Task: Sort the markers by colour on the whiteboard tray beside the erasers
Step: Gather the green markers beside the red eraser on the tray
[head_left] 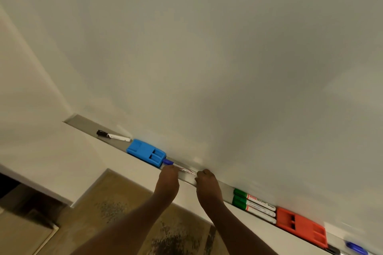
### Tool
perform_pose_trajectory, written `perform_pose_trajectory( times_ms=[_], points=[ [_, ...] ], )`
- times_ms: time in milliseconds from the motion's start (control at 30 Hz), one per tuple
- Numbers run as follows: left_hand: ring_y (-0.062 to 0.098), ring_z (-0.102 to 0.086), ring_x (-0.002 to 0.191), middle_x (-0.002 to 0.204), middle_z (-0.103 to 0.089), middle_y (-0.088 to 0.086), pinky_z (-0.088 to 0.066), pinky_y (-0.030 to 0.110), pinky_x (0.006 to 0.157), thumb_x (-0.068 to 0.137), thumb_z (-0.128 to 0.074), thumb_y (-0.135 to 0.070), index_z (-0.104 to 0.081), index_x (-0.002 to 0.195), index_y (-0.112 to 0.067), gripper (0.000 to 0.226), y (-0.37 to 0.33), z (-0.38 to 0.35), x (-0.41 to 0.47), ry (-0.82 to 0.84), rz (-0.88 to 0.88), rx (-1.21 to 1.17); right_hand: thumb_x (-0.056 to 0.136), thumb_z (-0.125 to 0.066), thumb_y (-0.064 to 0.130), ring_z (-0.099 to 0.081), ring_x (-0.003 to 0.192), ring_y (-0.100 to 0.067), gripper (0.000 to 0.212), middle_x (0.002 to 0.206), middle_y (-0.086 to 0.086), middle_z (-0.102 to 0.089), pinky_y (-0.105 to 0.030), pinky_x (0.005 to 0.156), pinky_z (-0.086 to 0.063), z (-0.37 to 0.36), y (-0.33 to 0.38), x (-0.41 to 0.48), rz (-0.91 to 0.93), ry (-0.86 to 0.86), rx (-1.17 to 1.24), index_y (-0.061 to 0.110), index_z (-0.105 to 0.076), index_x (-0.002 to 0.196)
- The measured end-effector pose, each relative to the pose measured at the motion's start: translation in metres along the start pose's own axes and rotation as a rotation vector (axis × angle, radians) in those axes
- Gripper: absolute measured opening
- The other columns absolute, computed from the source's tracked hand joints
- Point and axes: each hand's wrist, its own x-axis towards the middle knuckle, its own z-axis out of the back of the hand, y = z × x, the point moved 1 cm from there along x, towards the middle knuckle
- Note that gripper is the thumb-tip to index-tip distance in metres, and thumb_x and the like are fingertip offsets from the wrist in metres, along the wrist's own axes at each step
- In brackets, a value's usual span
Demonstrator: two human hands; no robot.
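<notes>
A grey whiteboard tray (83,123) runs from upper left to lower right. A blue-capped marker (182,168) lies in it just right of the blue eraser (146,152). My left hand (169,178) touches that marker near its cap and my right hand (206,180) is at its other end; whether they grip it I cannot tell. A black marker (113,135) lies left of the blue eraser. Three green markers (253,206) lie side by side against the red eraser (301,227). Beyond it are a black cap (332,249) and a blue marker (356,247).
The whiteboard (207,47) fills the upper view. A white wall ledge (62,161) runs below the tray, with patterned carpet (124,203) on the floor beneath my arms.
</notes>
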Motion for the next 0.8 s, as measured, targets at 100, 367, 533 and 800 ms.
perform_pose_trajectory(
  times_ms=[100, 367, 533, 800],
  points=[
    [0.016, -0.058, 0.103, 0.113, -0.063, 0.006, -0.047, 0.026, 0.095, 0.093, -0.05, -0.013, -0.058, 0.113, -0.011, 0.021, 0.002, 0.003, 0.003, -0.005, -0.007, -0.011, 0.095, -0.049, 0.013, -0.057, 0.09, -0.018, 0.017, 0.107, -0.007, -0.059, -0.026, 0.078, -0.047, -0.005, 0.009, 0.007, -0.008, 0.017, -0.007, 0.013, -0.062, 0.106],
    [0.017, -0.058, 0.104, 0.112, -0.063, 0.006, -0.047, 0.025, 0.095, 0.092, -0.051, -0.014, -0.059, 0.112, -0.011, 0.022, 0.018, 0.013, 0.014, -0.021, -0.057, -0.04, 0.093, -0.05, 0.01, -0.058, 0.093, -0.022, 0.022, 0.111, -0.008, -0.059, -0.028, 0.079, -0.047, -0.016, 0.013, 0.016, -0.013, 0.076, -0.073, 0.012, -0.061, 0.112],
    [0.035, -0.056, 0.102, 0.108, -0.06, 0.022, -0.046, 0.038, 0.088, 0.086, -0.046, 0.007, -0.06, 0.101, 0.004, 0.021, 0.026, 0.013, 0.017, -0.008, -0.077, -0.14, 0.095, -0.048, 0.013, -0.057, 0.099, -0.022, 0.024, 0.116, -0.008, -0.059, -0.031, 0.083, -0.046, -0.019, 0.015, 0.022, -0.022, 0.106, -0.104, 0.014, -0.059, 0.116],
    [0.026, -0.059, 0.099, 0.106, -0.064, 0.016, -0.049, 0.034, 0.09, 0.091, -0.051, -0.004, -0.061, 0.102, -0.001, 0.016, 0.023, 0.018, 0.013, 0.018, -0.041, -0.154, 0.093, -0.053, 0.013, -0.054, 0.104, -0.023, 0.021, 0.118, -0.01, -0.057, -0.034, 0.088, -0.049, -0.022, 0.018, 0.027, -0.028, 0.143, -0.11, 0.013, -0.058, 0.113]
  ],
)
